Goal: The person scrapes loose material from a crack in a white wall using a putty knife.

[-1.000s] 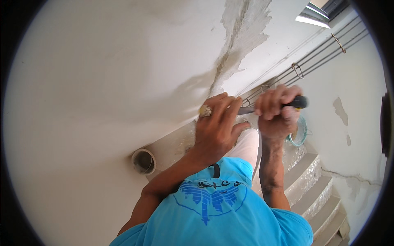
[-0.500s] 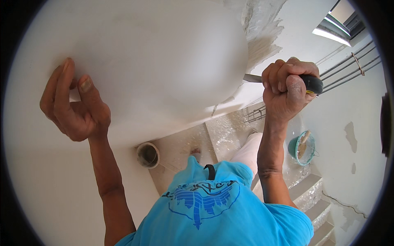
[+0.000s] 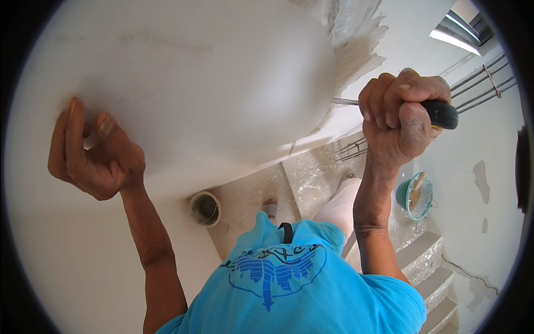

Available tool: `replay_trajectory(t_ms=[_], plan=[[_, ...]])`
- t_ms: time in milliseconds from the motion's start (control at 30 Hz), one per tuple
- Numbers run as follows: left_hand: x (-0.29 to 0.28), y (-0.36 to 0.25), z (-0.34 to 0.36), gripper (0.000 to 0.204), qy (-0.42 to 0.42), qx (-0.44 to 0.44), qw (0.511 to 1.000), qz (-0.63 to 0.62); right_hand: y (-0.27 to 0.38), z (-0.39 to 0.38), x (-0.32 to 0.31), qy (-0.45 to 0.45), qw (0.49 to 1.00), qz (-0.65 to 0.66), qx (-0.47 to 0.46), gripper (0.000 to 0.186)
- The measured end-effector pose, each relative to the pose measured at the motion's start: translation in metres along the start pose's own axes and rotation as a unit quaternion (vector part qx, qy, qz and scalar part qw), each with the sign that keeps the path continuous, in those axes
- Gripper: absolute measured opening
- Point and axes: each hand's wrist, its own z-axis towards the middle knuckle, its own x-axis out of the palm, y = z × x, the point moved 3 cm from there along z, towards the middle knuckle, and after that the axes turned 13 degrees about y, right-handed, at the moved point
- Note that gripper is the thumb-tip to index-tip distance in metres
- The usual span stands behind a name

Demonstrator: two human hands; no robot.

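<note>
My right hand (image 3: 397,119) is wrapped round the black handle (image 3: 442,114) of a tool with a thin metal blade (image 3: 346,102), which looks like a putty knife. Its blade points left, and the tip meets the edge of the smooth white wall (image 3: 239,83); whether it touches cannot be told. On the left, my left hand (image 3: 100,150) is up close to the same wall, fingers bent and thumb apart, with nothing visible in it. Rough, ragged plaster (image 3: 356,47) lies beyond the blade.
Below stand a pale bucket (image 3: 204,209) and a teal bucket (image 3: 415,196) with a stick-like handle in it. Steps (image 3: 431,278) descend at the lower right. Metal rods (image 3: 484,83) run along the right wall, near a window opening (image 3: 459,28). My feet are on the spattered floor (image 3: 311,172).
My right hand has shifted slightly right with the tool, and its blade now appears thinner. My left hand has moved a little left and down. The view has shifted slightly.
</note>
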Motion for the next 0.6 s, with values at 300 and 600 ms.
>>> replay_trajectory(t_ms=[300, 600], plan=[[0.002, -0.002, 0.002, 0.025, -0.006, 0.0, 1.0, -0.016, -0.011, -0.003, -0.002, -0.057, 0.998, -0.018, 0.036, 0.008], [0.0, -0.001, 0.001, 0.025, 0.003, 0.002, 1.0, -0.026, -0.011, -0.001, 0.0, -0.05, 0.998, 0.004, 0.044, 0.007]])
